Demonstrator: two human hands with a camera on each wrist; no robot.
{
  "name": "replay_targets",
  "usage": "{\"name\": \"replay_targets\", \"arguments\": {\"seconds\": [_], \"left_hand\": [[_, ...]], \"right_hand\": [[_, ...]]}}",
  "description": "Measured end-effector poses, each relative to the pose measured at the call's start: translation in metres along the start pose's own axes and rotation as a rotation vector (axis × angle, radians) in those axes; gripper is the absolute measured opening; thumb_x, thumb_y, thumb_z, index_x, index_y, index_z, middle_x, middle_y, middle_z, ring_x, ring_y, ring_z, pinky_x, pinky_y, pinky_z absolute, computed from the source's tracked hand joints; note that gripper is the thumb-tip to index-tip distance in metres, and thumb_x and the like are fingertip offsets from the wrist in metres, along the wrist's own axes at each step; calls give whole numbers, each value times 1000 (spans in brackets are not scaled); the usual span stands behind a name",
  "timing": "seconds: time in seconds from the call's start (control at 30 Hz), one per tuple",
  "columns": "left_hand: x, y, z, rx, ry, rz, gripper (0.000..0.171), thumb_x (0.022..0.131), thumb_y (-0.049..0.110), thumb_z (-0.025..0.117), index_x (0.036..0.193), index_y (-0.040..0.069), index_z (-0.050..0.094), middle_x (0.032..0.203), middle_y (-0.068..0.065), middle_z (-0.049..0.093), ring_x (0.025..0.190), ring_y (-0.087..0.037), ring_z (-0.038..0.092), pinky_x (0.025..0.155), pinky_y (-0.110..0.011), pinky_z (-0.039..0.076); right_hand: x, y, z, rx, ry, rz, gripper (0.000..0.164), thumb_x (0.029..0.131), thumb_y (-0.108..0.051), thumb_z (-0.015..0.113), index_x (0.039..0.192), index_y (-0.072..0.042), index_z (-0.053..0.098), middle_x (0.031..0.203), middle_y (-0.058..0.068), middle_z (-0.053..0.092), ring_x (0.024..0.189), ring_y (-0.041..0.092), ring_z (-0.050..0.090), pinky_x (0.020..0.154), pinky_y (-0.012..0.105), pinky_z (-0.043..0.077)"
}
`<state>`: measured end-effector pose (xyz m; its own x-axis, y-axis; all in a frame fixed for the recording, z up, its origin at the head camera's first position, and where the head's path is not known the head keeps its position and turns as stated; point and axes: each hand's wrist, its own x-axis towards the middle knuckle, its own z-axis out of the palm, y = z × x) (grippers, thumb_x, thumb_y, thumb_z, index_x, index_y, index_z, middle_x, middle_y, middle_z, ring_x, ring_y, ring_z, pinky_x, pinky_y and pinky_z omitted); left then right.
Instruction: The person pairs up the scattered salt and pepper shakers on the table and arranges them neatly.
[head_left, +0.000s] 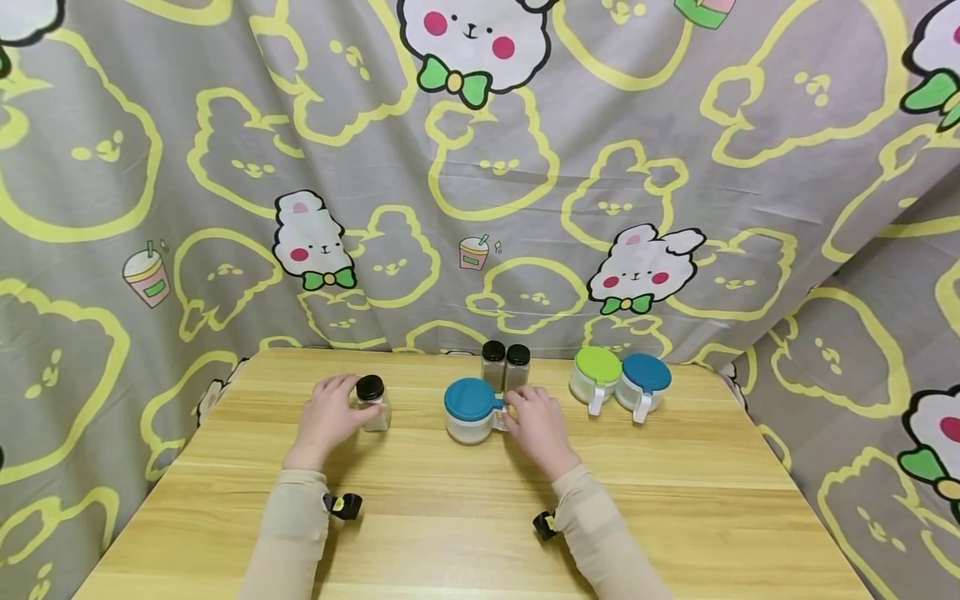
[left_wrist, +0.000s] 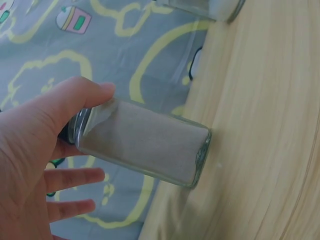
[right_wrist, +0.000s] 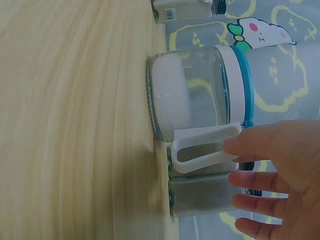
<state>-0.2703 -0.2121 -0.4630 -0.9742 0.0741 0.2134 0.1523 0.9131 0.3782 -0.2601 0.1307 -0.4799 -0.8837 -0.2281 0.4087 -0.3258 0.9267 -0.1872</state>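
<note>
Head view: from my remote post I survey the wooden table (head_left: 450, 525) from left to right. At the left, the left hand (head_left: 328, 417) grasps a square glass jar (head_left: 377, 419) with a black cap (head_left: 370, 387); the left wrist view shows me the thumb at its shoulder and two fingers extended. The jar is upright, but I cannot tell whether its base touches the wood. Nearly full of greyish powder, it should be, in my judgement, fairly heavy for its size, rigid, smooth enough to slip, and breakable; I favour its flat sides below the cap as the hold.

Near the middle stands a blue-lidded jar (head_left: 468, 425), its white handle (right_wrist: 202, 133) on the right. Two black-capped jars (head_left: 517, 377) stand just beyond it. The right hand (head_left: 538, 423) pinches the upper handle, thumb in front, with the remaining fingers free. The white contents lie low, so I expect moderate weight; the glass appears stiff and fragile, and a fuller handle grip should limit tilting.

Farther right, a green-lidded jar (head_left: 592, 379) and a blue-topped jar (head_left: 643, 383) stand side by side, handles toward the near side, untouched.
</note>
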Motion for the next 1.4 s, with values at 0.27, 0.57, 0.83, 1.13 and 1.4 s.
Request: {"name": "replay_targets", "arguments": {"seconds": [0.27,0.57,0.83,1.13,1.4], "left_hand": [[-1,-12,-6,-27,-9,-20,81,84,57,66,141,3,48,145,-24,47,133,-52,35,101,-71,36],[-3,-24,-11,-14,-7,-31,82,84,60,65,141,4,47,145,-24,46,134,-52,33,102,-72,34],[-6,-34,-16,-6,-11,-32,85,84,62,63,142,1,46,146,-25,44,135,-52,31,102,-73,32],[-9,-45,-20,-48,-15,-49,86,86,58,64,143,-2,42,147,-29,40,136,-53,29,106,-73,28],[-12,-56,-22,-142,-5,-53,84,86,51,67,141,-8,42,144,-34,40,134,-55,28,111,-68,25]], "right_hand": [[3,-10,4,-8,30,-33,18,85,-24,73,102,-16,71,103,4,66,99,27,60,79,43,50],[6,-21,11,-10,70,-65,16,84,-24,74,99,-18,70,100,3,67,97,25,61,75,41,50],[9,-32,15,-12,60,-85,19,85,-25,74,102,-18,71,100,2,67,95,24,61,77,40,51],[13,-45,21,11,63,-98,17,86,-24,73,101,-18,71,99,2,67,94,24,61,74,38,51],[17,-57,25,14,76,-118,15,87,-25,72,101,-19,72,98,1,68,92,21,62,75,37,52]]}}
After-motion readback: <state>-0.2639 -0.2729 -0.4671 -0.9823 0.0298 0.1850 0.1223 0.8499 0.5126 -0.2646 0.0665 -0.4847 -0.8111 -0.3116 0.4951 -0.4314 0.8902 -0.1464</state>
